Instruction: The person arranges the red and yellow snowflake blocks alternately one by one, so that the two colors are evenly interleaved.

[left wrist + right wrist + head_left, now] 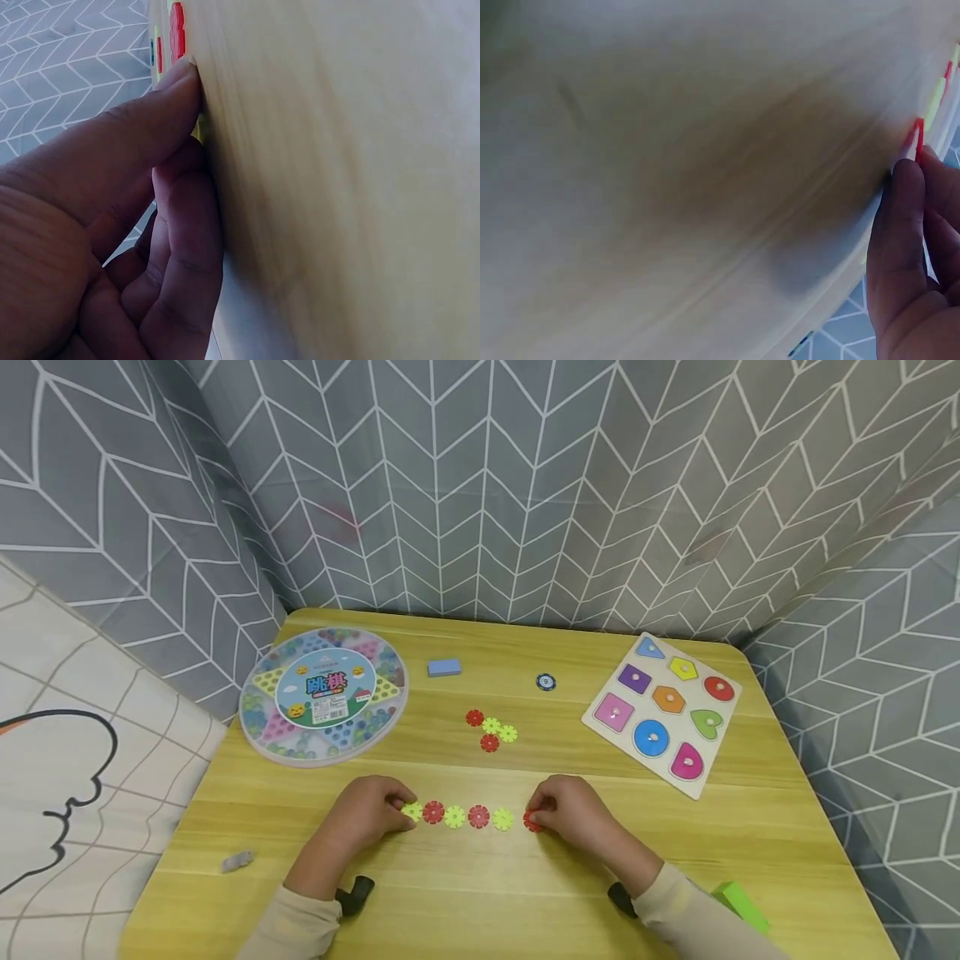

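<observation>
- On the yellow wood-grain table [465,902], take the row's middle as the clock's centre: at nine, the left hand [363,814] pinches a yellow-green, notched plastic disc [411,811] between thumb and fingertips, seemingly to steady that end.
- Over at three, the right hand [573,810] pinches a red, notched plastic disc [531,823] by its edge, probably because so thin a piece offers little else; whether it lies flat, I can't tell.
- Between the hands, red disc [432,812], yellow-green disc [454,817], red, yellow-green: closely spaced, colours alternating, so the order looks chosen. A wider gap sits before the right hand's piece.
- Just past twelve, a loose cluster of red and yellow-green discs [490,743], near enough, I'd judge, for easy reach.
- Farther out, well apart from the row, seemingly leaving it room: a blue rectangular block [444,668] at twelve, a round, clear-rimmed board game [322,689] at ten, a pale wooden shape puzzle [626,745] at two.
</observation>
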Demonstrator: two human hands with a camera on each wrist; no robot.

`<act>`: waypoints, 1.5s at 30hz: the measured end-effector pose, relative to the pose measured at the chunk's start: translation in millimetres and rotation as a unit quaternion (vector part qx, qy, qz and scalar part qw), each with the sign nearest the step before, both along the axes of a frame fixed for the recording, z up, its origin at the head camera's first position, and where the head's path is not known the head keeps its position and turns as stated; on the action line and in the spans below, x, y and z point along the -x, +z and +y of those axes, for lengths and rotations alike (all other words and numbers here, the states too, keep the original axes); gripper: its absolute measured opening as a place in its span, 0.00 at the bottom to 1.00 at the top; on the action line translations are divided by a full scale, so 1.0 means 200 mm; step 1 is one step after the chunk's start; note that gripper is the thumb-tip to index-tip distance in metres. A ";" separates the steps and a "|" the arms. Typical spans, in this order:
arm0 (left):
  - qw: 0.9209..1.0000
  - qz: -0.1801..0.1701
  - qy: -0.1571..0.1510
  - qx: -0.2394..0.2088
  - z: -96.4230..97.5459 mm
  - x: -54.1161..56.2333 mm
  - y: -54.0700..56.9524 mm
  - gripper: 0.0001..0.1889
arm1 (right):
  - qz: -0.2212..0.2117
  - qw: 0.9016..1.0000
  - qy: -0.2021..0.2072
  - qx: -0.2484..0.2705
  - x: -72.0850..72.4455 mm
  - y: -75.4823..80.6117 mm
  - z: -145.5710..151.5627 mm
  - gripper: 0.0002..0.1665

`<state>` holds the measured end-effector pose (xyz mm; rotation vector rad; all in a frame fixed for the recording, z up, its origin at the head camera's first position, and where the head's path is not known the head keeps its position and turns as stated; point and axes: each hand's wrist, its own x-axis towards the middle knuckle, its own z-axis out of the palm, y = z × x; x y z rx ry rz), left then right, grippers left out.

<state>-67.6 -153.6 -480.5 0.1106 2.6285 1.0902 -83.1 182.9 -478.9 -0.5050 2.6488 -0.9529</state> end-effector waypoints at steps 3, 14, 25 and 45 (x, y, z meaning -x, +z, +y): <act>1.000 0.000 0.001 -0.001 0.00 0.00 0.00 0.12 | 0.022 0.999 0.007 -0.025 0.01 0.00 -0.03 0.08; 1.000 -0.005 -0.001 0.002 0.00 0.01 0.00 0.12 | -0.012 0.999 -0.041 -0.023 0.11 0.00 -0.04 0.08; 1.000 -0.008 0.002 0.000 0.00 0.01 -0.01 0.12 | 0.029 0.995 -0.036 -0.091 0.47 0.02 -0.13 0.21; 1.000 -0.010 0.004 0.000 0.00 0.01 -0.01 0.12 | -0.030 0.991 -0.096 -0.093 0.57 0.00 -0.20 0.12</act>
